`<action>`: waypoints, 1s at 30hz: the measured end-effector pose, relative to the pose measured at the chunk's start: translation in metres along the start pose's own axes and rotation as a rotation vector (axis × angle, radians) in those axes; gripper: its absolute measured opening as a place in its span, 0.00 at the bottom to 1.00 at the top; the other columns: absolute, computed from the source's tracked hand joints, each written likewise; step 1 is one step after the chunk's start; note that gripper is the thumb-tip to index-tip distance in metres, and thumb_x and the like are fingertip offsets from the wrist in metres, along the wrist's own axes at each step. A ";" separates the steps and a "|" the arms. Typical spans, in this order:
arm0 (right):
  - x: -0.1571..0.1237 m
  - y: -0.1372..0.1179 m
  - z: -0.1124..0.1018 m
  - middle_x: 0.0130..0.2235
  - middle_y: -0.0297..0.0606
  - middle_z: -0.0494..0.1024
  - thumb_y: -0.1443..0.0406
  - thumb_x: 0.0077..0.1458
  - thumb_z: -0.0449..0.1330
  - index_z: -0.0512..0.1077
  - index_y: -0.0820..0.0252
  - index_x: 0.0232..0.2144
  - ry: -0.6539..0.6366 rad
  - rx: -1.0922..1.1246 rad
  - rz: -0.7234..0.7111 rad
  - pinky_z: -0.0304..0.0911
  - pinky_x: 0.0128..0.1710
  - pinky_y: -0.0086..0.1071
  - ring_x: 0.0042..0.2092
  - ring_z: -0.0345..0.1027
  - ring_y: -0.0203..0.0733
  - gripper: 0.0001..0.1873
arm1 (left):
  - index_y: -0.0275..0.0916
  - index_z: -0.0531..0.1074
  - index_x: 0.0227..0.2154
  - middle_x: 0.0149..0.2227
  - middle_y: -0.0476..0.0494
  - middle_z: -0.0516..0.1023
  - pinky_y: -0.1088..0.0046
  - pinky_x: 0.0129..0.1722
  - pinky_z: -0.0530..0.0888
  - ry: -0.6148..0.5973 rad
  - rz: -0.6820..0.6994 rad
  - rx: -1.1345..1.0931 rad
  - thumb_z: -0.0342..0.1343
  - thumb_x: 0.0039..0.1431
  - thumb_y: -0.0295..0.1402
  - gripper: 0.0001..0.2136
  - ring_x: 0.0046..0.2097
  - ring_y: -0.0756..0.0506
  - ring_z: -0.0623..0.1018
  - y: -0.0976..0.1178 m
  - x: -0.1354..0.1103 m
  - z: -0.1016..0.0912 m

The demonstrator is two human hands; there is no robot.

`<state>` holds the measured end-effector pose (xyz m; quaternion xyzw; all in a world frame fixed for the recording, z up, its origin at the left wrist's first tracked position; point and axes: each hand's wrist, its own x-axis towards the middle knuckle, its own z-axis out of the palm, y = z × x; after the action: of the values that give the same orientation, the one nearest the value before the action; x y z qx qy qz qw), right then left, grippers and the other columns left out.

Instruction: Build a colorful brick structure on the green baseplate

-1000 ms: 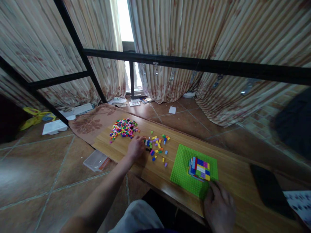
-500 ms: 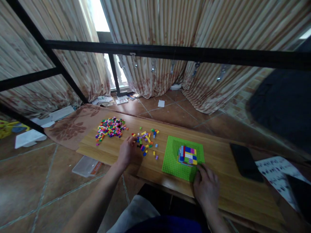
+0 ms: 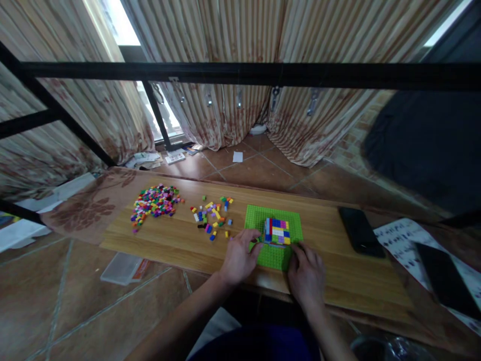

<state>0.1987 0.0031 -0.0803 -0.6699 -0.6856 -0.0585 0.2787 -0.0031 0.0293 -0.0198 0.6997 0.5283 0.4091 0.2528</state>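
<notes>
Striped curtains and a black metal frame (image 3: 240, 74) stand behind the wooden bench (image 3: 180, 240), over a tiled floor. Near the middle of the bench, close to its near edge, lies our green baseplate (image 3: 259, 218), and on it stands a compact block of coloured bricks (image 3: 277, 231), several layers high. Our left hand (image 3: 238, 255) reaches the plate's left edge, its fingertips just beside the block; we cannot tell whether it pinches a brick. Our right hand (image 3: 306, 273) rests on the plate's near right corner, fingers pressed down and closed around nothing. We judge the build to be partly done: the block covers only a small patch of the plate. Much material lies unused, with a few scattered bricks (image 3: 212, 216) left of the plate and a larger brick pile (image 3: 155, 200) toward the bench's far left corner. A black phone (image 3: 361, 231) lies toward the right end.
</notes>
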 end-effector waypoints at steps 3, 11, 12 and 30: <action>0.000 -0.001 0.000 0.52 0.47 0.74 0.65 0.62 0.48 0.74 0.62 0.47 -0.007 0.009 0.013 0.60 0.49 0.45 0.50 0.62 0.51 0.18 | 0.41 0.71 0.39 0.38 0.48 0.78 0.70 0.42 0.76 -0.012 0.019 -0.016 0.57 0.56 0.24 0.09 0.41 0.48 0.78 0.004 0.005 0.004; 0.001 -0.004 -0.003 0.52 0.49 0.73 0.66 0.62 0.47 0.74 0.63 0.47 -0.023 0.025 0.024 0.60 0.50 0.45 0.52 0.62 0.51 0.18 | 0.41 0.73 0.38 0.39 0.46 0.78 0.71 0.43 0.76 0.006 0.108 0.002 0.56 0.60 0.26 0.05 0.41 0.48 0.78 0.006 0.008 0.015; 0.001 -0.004 -0.003 0.52 0.49 0.73 0.66 0.62 0.47 0.74 0.63 0.47 -0.027 0.024 0.024 0.60 0.50 0.45 0.52 0.62 0.51 0.18 | 0.41 0.74 0.38 0.39 0.45 0.78 0.71 0.43 0.76 0.011 0.116 -0.002 0.55 0.60 0.26 0.05 0.41 0.48 0.78 0.005 0.009 0.016; 0.000 -0.001 -0.001 0.52 0.49 0.73 0.66 0.62 0.46 0.73 0.63 0.47 -0.031 0.028 0.009 0.58 0.50 0.46 0.52 0.61 0.51 0.19 | 0.43 0.77 0.38 0.42 0.45 0.78 0.71 0.44 0.77 0.038 0.150 -0.097 0.53 0.62 0.27 0.08 0.43 0.50 0.78 -0.002 0.010 0.018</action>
<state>0.1985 0.0028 -0.0794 -0.6700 -0.6876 -0.0374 0.2775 0.0123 0.0409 -0.0282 0.7165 0.4585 0.4652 0.2450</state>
